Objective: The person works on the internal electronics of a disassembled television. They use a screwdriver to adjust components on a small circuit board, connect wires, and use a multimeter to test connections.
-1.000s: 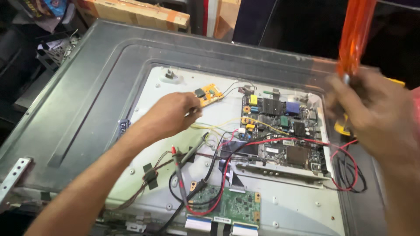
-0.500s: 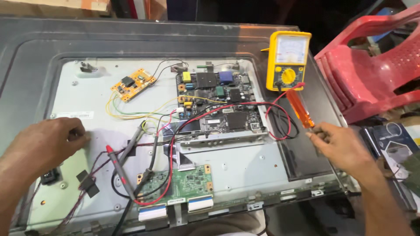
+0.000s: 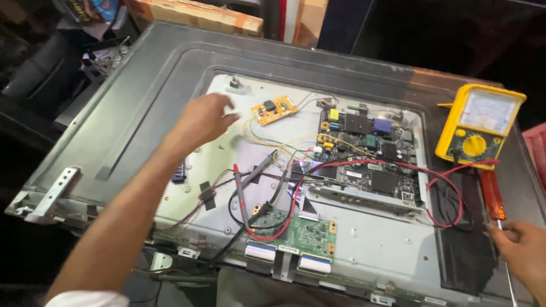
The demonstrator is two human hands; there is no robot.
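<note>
Screwdriver beside right hand, left hand near small orange board

Bright overhead light on panel, dark surroundings, slight motion blur.

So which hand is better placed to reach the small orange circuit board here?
Probably the left hand: it hovers open over the metal back panel, right beside the small orange circuit board. The right hand is at the panel's far lower right edge, holding a red-handled screwdriver.
</note>
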